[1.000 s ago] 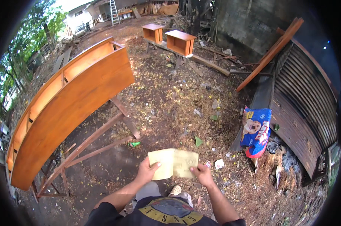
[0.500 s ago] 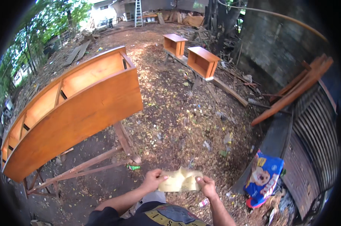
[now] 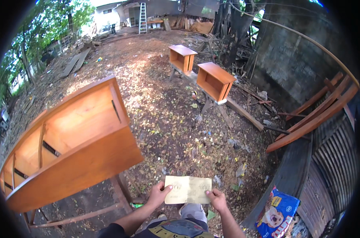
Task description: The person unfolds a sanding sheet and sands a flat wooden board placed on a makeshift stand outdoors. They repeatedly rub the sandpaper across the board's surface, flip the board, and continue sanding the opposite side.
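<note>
Left hand (image 3: 159, 194) and right hand (image 3: 217, 199) clamped, thumbs on top. Cabinet (image 3: 82, 166) left, on trestle (image 3: 121, 194). Two boxes (image 3: 216, 82) farther off, right of centre. Bag (image 3: 276, 216) lower right. Sheet (image 3: 188, 190) low centre, pinched by both hands at its side edges.

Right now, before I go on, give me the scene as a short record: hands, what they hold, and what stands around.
Left hand: grips the paper's left end, thumb on top
Right hand: grips the paper's right end, thumb on top
Paper: pale yellow, printed, creased near the middle, held open
Left side: large orange-brown cabinet on a wooden stand
Ahead: two small open boxes, one nearer, one farther
Right side: blue bag beside corrugated metal
Background: ladder, upright
</note>
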Demonstrator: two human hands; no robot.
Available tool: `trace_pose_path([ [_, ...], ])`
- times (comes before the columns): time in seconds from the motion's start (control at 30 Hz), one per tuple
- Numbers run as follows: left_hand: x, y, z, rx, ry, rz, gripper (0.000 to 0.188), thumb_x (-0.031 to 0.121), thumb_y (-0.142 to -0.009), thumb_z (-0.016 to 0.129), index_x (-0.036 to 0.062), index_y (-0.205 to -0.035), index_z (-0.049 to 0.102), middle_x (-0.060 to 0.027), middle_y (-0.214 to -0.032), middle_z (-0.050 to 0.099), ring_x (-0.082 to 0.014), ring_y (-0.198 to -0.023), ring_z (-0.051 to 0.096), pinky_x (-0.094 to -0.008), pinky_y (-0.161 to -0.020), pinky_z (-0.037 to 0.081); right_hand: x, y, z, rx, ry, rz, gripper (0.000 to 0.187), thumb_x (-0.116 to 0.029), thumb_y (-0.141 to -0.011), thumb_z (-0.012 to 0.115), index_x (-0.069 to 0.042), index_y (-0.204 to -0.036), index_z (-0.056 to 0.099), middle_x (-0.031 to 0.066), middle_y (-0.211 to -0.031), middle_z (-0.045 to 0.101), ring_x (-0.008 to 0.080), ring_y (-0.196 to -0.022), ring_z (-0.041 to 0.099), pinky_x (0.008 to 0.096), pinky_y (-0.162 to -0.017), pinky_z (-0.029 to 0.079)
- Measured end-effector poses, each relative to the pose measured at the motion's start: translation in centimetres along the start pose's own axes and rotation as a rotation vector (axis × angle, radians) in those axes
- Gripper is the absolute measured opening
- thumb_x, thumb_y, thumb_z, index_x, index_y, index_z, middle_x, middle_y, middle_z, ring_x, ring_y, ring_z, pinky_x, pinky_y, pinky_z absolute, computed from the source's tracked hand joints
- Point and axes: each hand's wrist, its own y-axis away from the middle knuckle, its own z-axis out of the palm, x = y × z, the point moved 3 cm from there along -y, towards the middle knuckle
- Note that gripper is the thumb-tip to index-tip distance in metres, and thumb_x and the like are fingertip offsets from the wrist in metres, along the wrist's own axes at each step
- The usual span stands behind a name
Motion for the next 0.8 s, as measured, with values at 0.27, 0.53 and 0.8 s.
trace_pose_path([
  [0.27,0.5,-16.1,4.5,-0.032,0.143,-0.127,0.024,0.017,-0.101,0.068,-0.0042,-0.113,0.064,-0.0092,-0.104,0.074,-0.0123,-0.090,0.069,-0.0300,-0.078,0.056,-1.6,-19.8,-2.3,-0.106,-0.291,0.019,0.015,-0.013,-0.099,0.070,0.000,-0.107,0.073,0.0021,-0.094,0.072,0.0089,-0.083,0.062,0.0260,-0.077,0.050],
  [0.53,9.8,-34.6,10.7,0.047,0.264,-0.063,0.025,0.006,-0.100,0.065,-0.0027,-0.123,0.063,-0.0093,-0.111,0.074,-0.0134,-0.100,0.069,-0.0308,-0.089,0.055,-15.5,-41.7,-9.7,-0.301,-0.174,-0.010,0.024,-0.005,-0.099,0.066,0.000,-0.123,0.067,0.0059,-0.105,0.074,0.0137,-0.094,0.066,0.0313,-0.087,0.054],
  [0.8,14.2,-48.8,9.8,0.051,0.059,0.079,0.025,-0.002,-0.096,0.067,-0.0009,-0.120,0.069,-0.0062,-0.104,0.076,-0.0103,-0.093,0.069,-0.0263,-0.083,0.054,-24.9,-56.9,-10.2,-0.407,-0.616,-0.115,0.018,0.001,-0.099,0.060,-0.003,-0.111,0.072,0.0057,-0.102,0.074,0.0132,-0.086,0.068,0.0273,-0.076,0.056],
])
